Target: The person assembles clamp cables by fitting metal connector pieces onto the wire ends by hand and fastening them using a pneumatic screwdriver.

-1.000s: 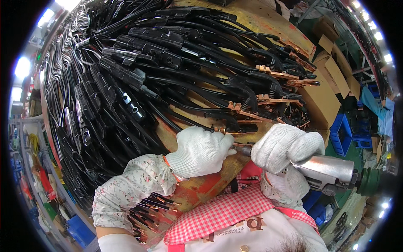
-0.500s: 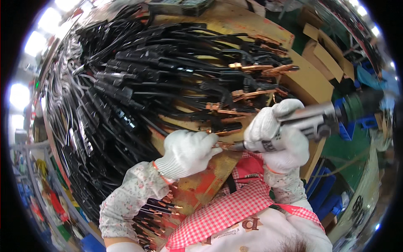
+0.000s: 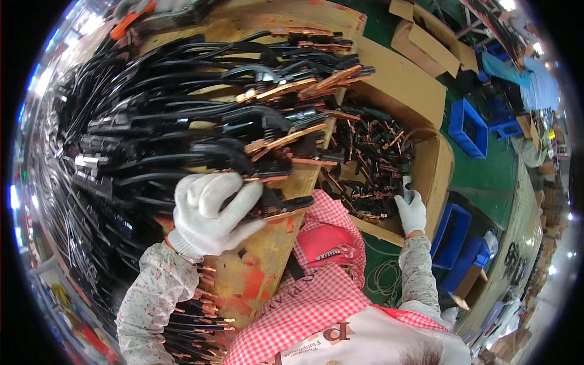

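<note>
My left hand (image 3: 216, 210), in a white knit glove, is raised over the table with its fingers apart. It is beside the nearest black clamps with copper jaws (image 3: 286, 207) and appears to hold nothing. My right hand (image 3: 412, 212), gloved too, is lowered at the near right side of a cardboard box (image 3: 438, 176). Its fingers are closed around a power driver (image 3: 406, 182), seen nearly end-on and partly hidden. Many loose black and copper clamp parts (image 3: 371, 164) fill the box. Black cables (image 3: 121, 176) spread from the left, most ending in copper-jawed clamps.
The worn yellow table (image 3: 243, 286) has red paint patches. Bare copper cable ends (image 3: 210, 307) lie near my left forearm. Blue bins (image 3: 468, 128) and an open carton (image 3: 426, 39) stand on the green floor (image 3: 486, 201). At the far left is an orange tool (image 3: 131, 21).
My right hand has carried the driver away from the clamp and down to the box at the right. My left hand has let go of the copper clamp part and opened. The view has shifted rightward.
</note>
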